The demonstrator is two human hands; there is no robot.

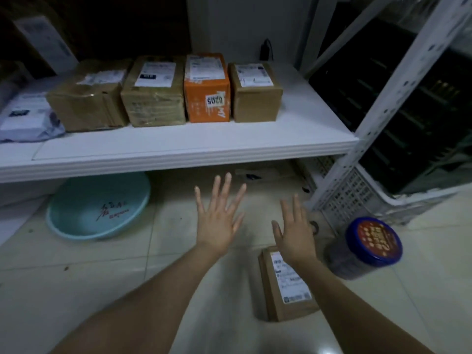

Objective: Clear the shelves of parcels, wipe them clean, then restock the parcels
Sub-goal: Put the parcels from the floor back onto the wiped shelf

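We see both hands held out over the tiled floor (102, 282), below the front edge of the white shelf (178, 149). The left hand (217, 221) is spread flat with straight fingers and holds nothing. The right hand (293, 235) is likewise flat and empty, above the far end of a brown parcel (283, 300) lying on the floor; we cannot tell whether it touches it. On the shelf four boxes stand side by side, three brown and one orange box (207, 98), with a white mailer bag (25, 118) to their left. A pale blue basin (99, 208) sits under the shelf, and a blue-lidded jar (367, 247) stands just right of the floor parcel.
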